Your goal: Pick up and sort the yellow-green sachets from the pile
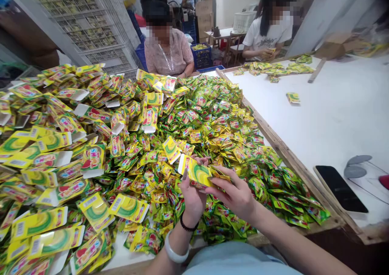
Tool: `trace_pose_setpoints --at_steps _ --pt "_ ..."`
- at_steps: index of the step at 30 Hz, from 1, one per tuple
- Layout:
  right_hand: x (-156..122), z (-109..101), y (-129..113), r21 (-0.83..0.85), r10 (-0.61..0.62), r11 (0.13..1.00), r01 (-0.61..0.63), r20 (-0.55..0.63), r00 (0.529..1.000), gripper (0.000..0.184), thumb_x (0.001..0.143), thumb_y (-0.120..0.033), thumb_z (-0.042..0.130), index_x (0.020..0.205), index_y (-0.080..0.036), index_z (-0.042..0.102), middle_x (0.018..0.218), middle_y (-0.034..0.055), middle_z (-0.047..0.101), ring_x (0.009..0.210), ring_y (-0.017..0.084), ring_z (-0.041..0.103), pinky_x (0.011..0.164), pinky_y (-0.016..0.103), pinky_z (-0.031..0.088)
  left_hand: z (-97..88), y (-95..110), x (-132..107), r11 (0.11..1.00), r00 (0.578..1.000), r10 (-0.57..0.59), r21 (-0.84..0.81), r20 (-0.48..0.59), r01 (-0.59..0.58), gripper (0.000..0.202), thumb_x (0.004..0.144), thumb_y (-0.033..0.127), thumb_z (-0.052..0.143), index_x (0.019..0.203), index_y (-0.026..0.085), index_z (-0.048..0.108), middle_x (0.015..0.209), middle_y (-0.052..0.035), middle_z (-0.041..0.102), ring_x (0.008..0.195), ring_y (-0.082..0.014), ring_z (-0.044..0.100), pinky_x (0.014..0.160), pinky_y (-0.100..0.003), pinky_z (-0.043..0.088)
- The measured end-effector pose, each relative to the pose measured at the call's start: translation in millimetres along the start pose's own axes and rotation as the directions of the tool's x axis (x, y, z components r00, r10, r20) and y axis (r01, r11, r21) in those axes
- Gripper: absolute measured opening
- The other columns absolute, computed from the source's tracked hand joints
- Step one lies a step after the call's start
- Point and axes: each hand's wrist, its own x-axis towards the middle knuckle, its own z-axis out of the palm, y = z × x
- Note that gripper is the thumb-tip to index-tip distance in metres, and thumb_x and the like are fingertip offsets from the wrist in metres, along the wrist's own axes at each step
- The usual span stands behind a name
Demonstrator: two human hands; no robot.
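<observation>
My left hand (193,200) is closed around a small yellow carton (197,172) with a green swirl, its white flap pointing left. At the carton's right end, my right hand (237,194) pinches a yellow-green sachet (221,175). The sachet sits against that end; how far it reaches inside is hidden by my fingers. Beneath both hands spreads a large heap of shiny sachets (212,125). A loose carton (172,149) lies on the heap just beyond my left hand. More cartons (60,157), many with white end flaps standing out, are piled to the left.
A wooden rail (273,145) borders the heap on the right. Beyond it, a white tabletop (334,104) holds a phone (340,187), glasses (355,165) and a single carton (293,97). Two people work across the table. Stacked crates (82,19) stand at the back left.
</observation>
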Motion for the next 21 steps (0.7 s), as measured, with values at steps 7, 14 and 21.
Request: trace_pose_setpoints --at_steps 7,14,21 --pt "7.0 -17.1 0.0 0.329 0.503 0.802 -0.499 0.079 0.861 0.021 0.086 -0.032 0.056 0.105 -0.024 0.062 0.090 0.0047 0.065 0.073 0.016 0.062 0.063 0.028 0.056 -18.5 3.5 1.8 0.983 0.980 -0.130 0.150 0.152 0.107 0.043 0.075 0.034 0.064 0.114 0.020 0.053 0.104 -0.0064 0.064 0.097 -0.0194 0.060 0.084 -0.029 0.048" --pt "3.7 -31.1 20.2 0.639 0.739 0.229 -0.734 0.377 0.559 0.043 0.080 -0.041 0.063 0.115 -0.026 0.044 0.082 -0.0021 0.055 0.055 0.007 0.052 0.047 0.018 0.049 -48.3 9.0 3.7 0.948 0.935 -0.319 0.066 0.157 0.313 0.039 0.075 0.022 0.057 0.114 0.018 0.056 0.114 -0.0085 0.062 0.104 -0.0238 0.059 0.086 -0.033 0.047" --pt "29.3 -31.0 7.6 0.547 0.624 0.632 -0.549 0.061 0.779 0.016 0.088 -0.035 0.052 0.099 -0.024 0.048 0.078 -0.0011 0.051 0.058 0.010 0.049 0.046 0.019 0.043 -30.3 -0.6 -16.5 0.808 0.750 -0.586 0.289 0.307 0.513 0.030 0.070 0.024 0.068 0.096 0.012 0.059 0.080 -0.0046 0.065 0.065 -0.0143 0.060 0.064 -0.027 0.049"
